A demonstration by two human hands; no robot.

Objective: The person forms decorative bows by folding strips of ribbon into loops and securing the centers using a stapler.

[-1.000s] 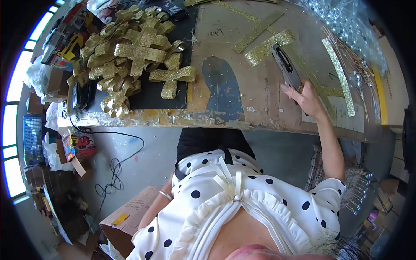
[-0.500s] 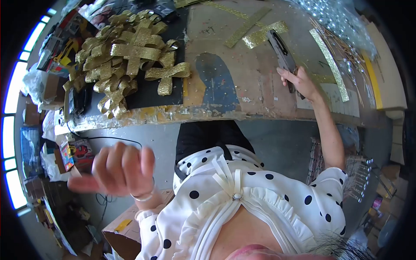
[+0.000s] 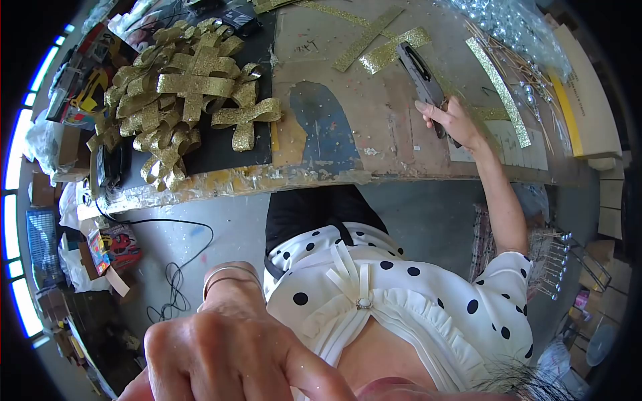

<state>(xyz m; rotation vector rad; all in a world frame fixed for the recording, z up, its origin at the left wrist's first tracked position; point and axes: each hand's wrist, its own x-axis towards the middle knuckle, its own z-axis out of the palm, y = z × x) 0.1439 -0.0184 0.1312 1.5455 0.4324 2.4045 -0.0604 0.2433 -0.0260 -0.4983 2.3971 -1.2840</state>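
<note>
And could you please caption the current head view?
Right hand on gray tool beside gold strip, left hand near camera.

Looks like a small craft workshop tbh: scuffed, glue-crusted desk (image 3: 394,150), pile of gold glitter bows (image 3: 194,83) at 11 o'clock, open cartons around 9.

Cannot see the fingertips of the left hand (image 3: 227,354), cut off by the bottom edge. Cannot see all of the gray stapler (image 3: 420,75), partly covered by the right hand (image 3: 459,123). Cannot count the overlapping gold bows (image 3: 195,85).
</note>
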